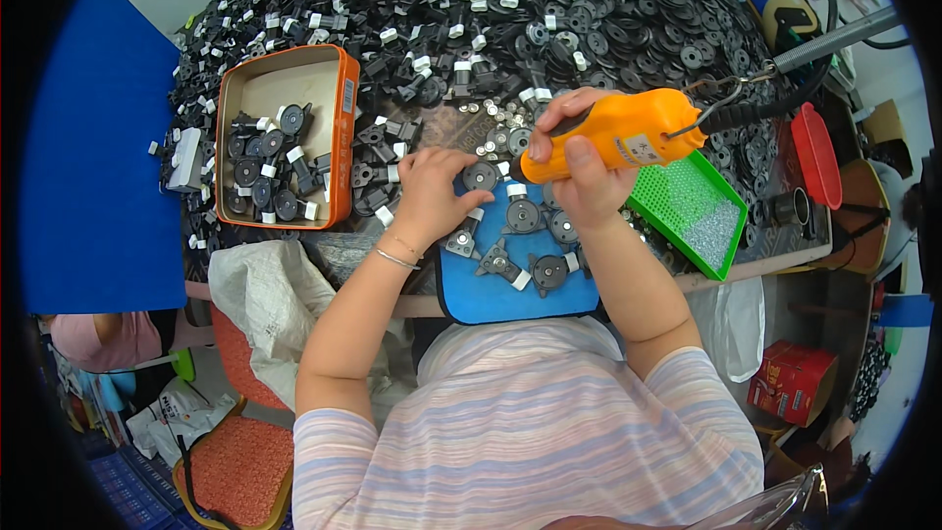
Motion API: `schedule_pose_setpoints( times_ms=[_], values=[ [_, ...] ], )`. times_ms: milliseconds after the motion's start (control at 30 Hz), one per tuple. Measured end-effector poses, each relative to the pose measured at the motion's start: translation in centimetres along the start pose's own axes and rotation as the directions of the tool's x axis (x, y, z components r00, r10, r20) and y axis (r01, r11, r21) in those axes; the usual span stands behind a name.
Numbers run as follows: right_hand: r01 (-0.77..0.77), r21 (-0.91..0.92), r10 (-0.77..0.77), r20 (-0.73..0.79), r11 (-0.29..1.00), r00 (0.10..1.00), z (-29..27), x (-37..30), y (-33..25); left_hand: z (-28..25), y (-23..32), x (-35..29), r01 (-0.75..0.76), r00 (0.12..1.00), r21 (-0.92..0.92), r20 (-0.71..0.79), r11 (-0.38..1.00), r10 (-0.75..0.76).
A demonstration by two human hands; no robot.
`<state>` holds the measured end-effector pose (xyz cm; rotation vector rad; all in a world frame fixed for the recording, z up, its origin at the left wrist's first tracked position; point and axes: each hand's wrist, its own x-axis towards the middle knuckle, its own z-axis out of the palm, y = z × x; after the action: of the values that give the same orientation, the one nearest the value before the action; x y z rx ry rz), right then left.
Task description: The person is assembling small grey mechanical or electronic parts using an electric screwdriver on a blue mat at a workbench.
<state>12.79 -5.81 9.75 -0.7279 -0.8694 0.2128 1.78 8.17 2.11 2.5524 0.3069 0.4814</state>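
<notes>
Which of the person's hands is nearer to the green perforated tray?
Right. The right hand, gripping the orange electric screwdriver, is left of the green perforated tray; the left hand is farther left, near the left edge of the blue mat.

We see a bright orange power driver (628, 132) with a pale label and a black cable (736, 118). On our black-edged blue mat (481, 307), the parts (551, 272) are black-grey with white ends. Our metal tray (344, 128) is orange outside and cream within; the perforated tray (677, 242) is vivid green, its beads (714, 233) translucent-pale. We wear a white shirt (530, 422) striped pink and lavender-blue, beside orange-red speckled seats (240, 466).
</notes>
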Motion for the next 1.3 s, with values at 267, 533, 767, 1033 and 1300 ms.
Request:
schedule_pose_setpoints(
  times_ms=[267, 533, 767, 1033, 1300],
  values=[
    [0.004, -0.013, -0.004, 0.010, 1.000, 1.000, 0.0, 0.0, 0.4, -0.1, 0.1, 0.0, 0.031, 0.996, -0.034, 0.079, 0.999, -0.029],
    [-0.071, -0.073, 0.071, 0.009, 0.995, 0.997, 0.2, -0.4, 1.6, 0.0, 0.8, 0.1, 0.014, 0.995, -0.025, 0.095, 1.000, -0.012],
    [-0.103, -0.172, 0.100, -0.029, 0.980, 0.995, 0.5, -0.7, 2.7, -0.1, 0.6, 0.2, 0.032, 0.991, -0.021, 0.131, 0.999, -0.029],
    [-0.184, -0.254, 0.211, 0.083, 0.950, 0.974, 0.1, -0.2, 3.2, 0.0, 0.4, 0.4, 0.056, 0.986, -0.012, 0.155, 0.998, -0.053],
    [-0.161, -0.080, 0.176, 0.242, 0.984, 0.954, -1.4, 1.3, 1.9, -0.1, 0.9, 0.6, 0.078, 0.980, 0.027, 0.181, 0.997, -0.081]
  ],
)
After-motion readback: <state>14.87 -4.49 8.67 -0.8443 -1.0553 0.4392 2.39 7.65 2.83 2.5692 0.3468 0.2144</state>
